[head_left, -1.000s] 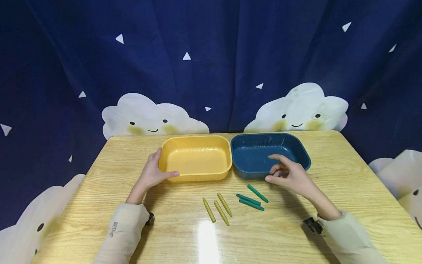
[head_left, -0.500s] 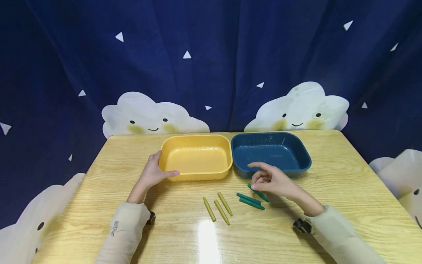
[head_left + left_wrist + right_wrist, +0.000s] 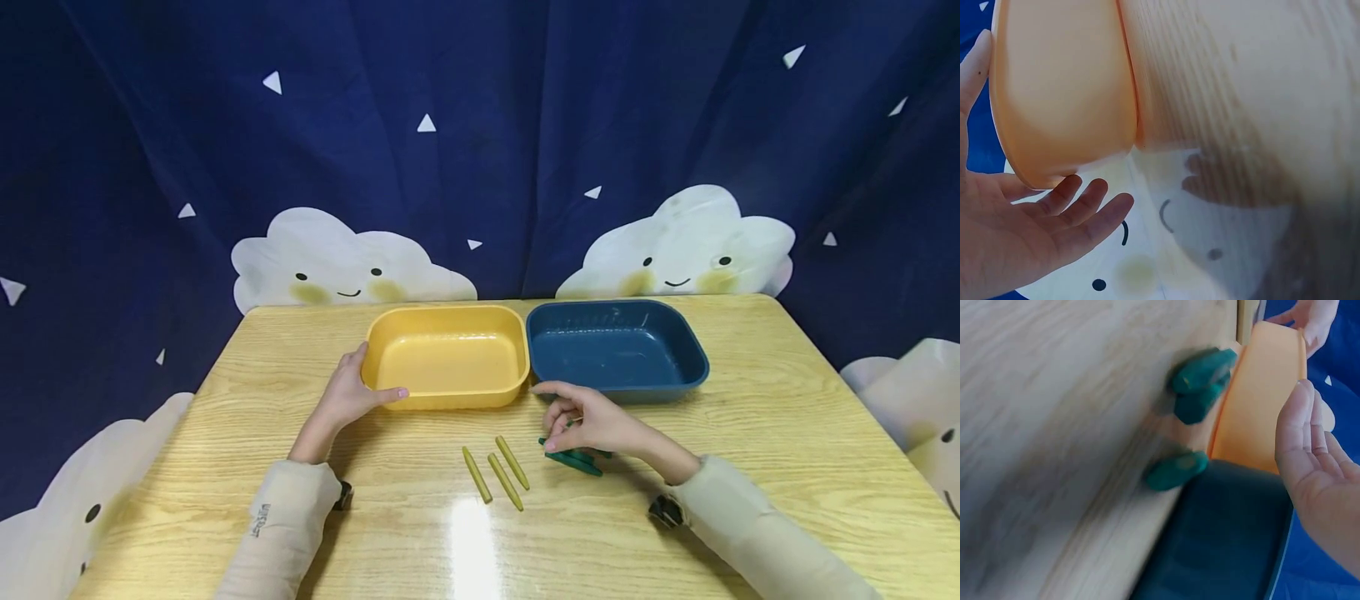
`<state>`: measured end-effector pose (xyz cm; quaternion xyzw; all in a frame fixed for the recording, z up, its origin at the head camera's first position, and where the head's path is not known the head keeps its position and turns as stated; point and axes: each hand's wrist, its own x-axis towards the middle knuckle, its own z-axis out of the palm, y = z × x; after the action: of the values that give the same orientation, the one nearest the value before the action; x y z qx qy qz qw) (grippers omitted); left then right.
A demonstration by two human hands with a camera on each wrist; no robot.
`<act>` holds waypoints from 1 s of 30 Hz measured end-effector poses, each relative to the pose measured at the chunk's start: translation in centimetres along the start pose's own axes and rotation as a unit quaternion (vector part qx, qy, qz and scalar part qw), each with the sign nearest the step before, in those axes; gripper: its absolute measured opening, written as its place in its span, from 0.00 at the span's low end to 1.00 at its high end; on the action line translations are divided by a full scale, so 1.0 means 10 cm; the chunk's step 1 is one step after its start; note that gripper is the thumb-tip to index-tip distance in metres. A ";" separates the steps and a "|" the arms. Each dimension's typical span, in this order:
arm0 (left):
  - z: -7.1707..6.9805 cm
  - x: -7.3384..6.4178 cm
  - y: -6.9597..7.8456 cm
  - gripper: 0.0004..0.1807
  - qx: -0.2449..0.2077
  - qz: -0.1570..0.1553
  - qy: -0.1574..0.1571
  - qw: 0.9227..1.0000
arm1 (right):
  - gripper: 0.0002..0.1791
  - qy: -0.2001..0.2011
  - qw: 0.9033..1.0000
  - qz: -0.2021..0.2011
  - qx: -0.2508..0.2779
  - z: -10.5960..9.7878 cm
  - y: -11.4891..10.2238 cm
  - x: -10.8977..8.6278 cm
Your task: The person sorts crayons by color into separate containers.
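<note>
My left hand holds the left end of a yellow plastic bin, its thumb along the front rim and its fingers at the end wall. In the left wrist view those fingers lie loosely against the bin's corner. My right hand hovers over several green crayons and partly hides them in the head view. The right wrist view shows this hand apart from the crayons, with nothing in its grasp. Three yellow crayons lie left of the green ones.
A dark blue bin stands right beside the yellow one, near the table's back edge. Both show bare floors inside. Behind the wooden table hangs a dark blue curtain with cloud prints.
My right hand has moved left and toward me, from the blue bin's front rim to over the green crayons. The left hand and both bins have stayed put.
</note>
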<state>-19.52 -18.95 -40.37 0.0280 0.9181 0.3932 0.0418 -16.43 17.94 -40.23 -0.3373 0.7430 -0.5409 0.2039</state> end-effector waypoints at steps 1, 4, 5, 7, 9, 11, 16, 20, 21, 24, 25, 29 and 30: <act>0.00 0.00 0.00 0.61 0.000 0.001 0.000 1.000 | 0.40 -0.005 1.000 0.004 0.003 0.01 0.00 0.01; 0.00 0.00 0.00 0.61 0.002 0.004 0.000 1.000 | 0.42 -0.022 0.999 0.021 0.021 0.04 0.01 0.05; -0.01 0.00 0.00 0.61 0.002 0.005 0.000 1.000 | 0.43 -0.026 0.999 0.026 0.025 0.05 0.01 0.06; -0.01 0.00 0.00 0.61 0.003 0.006 0.000 1.000 | 0.43 -0.031 0.999 0.030 0.026 0.07 0.03 0.08; -0.01 0.00 0.00 0.61 0.004 0.005 -0.001 1.000 | 0.43 -0.037 0.999 0.028 0.023 0.09 0.04 0.10; -0.02 0.00 0.00 0.61 0.002 0.004 -0.001 1.000 | 0.43 -0.042 0.999 0.025 0.020 0.11 0.06 0.12; -0.01 -0.01 0.00 0.61 -0.001 0.003 -0.002 1.000 | 0.43 -0.052 0.997 0.037 0.033 0.17 0.08 0.17; -0.01 -0.01 0.00 0.61 -0.001 0.003 0.000 1.000 | 0.42 -0.042 0.997 0.064 0.025 0.20 0.09 0.20; -0.01 -0.01 0.00 0.60 -0.001 0.003 0.001 1.000 | 0.42 -0.038 0.997 0.070 0.020 0.21 0.09 0.21; -0.01 -0.01 0.00 0.60 -0.001 0.002 0.000 1.000 | 0.40 -0.036 0.996 0.079 0.013 0.24 0.09 0.24; -0.01 -0.01 0.00 0.60 -0.001 0.002 0.000 1.000 | 0.39 -0.037 0.996 0.082 0.015 0.24 0.09 0.25; -0.01 0.00 0.00 0.61 -0.003 0.000 -0.001 1.000 | 0.37 -0.040 0.994 0.096 0.017 0.29 0.07 0.28; -0.01 0.00 -0.01 0.61 -0.002 0.000 0.000 1.000 | 0.36 -0.040 0.994 0.101 0.016 0.30 0.07 0.29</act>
<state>-19.50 -19.04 -40.38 0.0276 0.9171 0.3954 0.0424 -16.63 13.99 -41.71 -0.2784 0.7561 -0.5151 0.2923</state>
